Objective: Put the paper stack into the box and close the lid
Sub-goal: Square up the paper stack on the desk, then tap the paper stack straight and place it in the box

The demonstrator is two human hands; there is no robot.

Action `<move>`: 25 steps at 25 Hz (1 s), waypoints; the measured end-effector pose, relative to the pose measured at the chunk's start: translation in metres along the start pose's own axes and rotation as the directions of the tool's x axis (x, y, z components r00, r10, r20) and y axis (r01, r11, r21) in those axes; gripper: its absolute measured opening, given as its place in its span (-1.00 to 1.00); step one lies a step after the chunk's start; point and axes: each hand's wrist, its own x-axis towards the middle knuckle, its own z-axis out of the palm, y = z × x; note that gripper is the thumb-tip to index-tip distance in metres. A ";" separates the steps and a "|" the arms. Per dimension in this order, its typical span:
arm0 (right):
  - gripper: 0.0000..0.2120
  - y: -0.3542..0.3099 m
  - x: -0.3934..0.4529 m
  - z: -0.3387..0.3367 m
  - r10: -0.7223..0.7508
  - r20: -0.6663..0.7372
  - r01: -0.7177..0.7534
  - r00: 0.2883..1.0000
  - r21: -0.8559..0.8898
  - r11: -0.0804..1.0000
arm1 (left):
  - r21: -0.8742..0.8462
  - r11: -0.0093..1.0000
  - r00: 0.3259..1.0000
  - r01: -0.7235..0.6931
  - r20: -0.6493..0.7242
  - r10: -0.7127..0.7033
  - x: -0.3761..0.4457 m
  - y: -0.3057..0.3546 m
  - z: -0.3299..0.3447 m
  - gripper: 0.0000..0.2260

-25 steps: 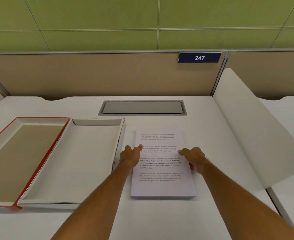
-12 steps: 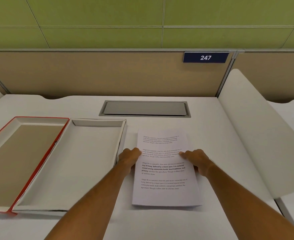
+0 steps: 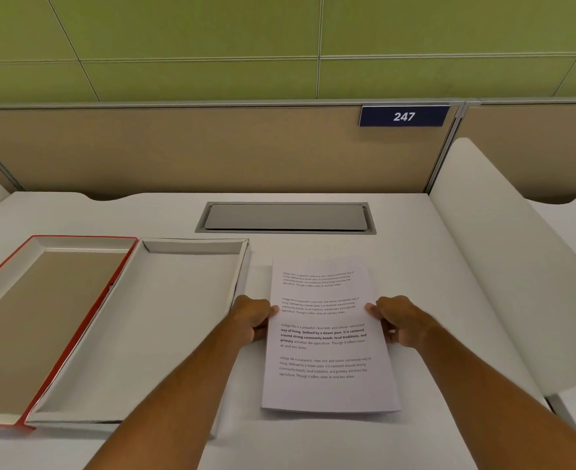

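A white paper stack (image 3: 325, 364) with printed text is held just above the desk, right of centre, its near end raised. My left hand (image 3: 254, 317) grips its left edge and my right hand (image 3: 398, 318) grips its right edge, thumbs on top. To the left lies the open white box (image 3: 151, 334), shallow and empty. Joined to its left side is the red-edged lid (image 3: 25, 317), lying open with its brown inside facing up.
A grey cable hatch (image 3: 285, 217) is set into the white desk (image 3: 313, 446) behind the paper. A curved white divider (image 3: 503, 266) rises along the desk's right edge. A beige partition with a blue "247" plate (image 3: 403, 116) closes the back.
Both hands have closed on the side edges of the paper stack and raised it slightly off the desk. The box and lid have not moved.
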 end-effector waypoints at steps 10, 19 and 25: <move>-0.91 -0.050 -0.052 -0.025 -0.461 0.038 0.462 0.886 -0.004 0.887 | 0.025 0.891 0.890 -0.453 0.075 0.450 -0.053 0.050 -0.018 -0.92; -0.88 -0.043 -0.081 -0.028 -0.644 0.042 0.644 0.764 0.009 0.765 | 0.188 0.711 0.728 -0.678 0.043 0.684 -0.081 0.046 -0.029 -0.84; -0.75 -0.052 -0.091 -0.029 -0.640 0.091 0.639 0.763 0.045 0.768 | 0.130 0.736 0.746 -0.664 0.052 0.664 -0.090 0.049 -0.033 -0.84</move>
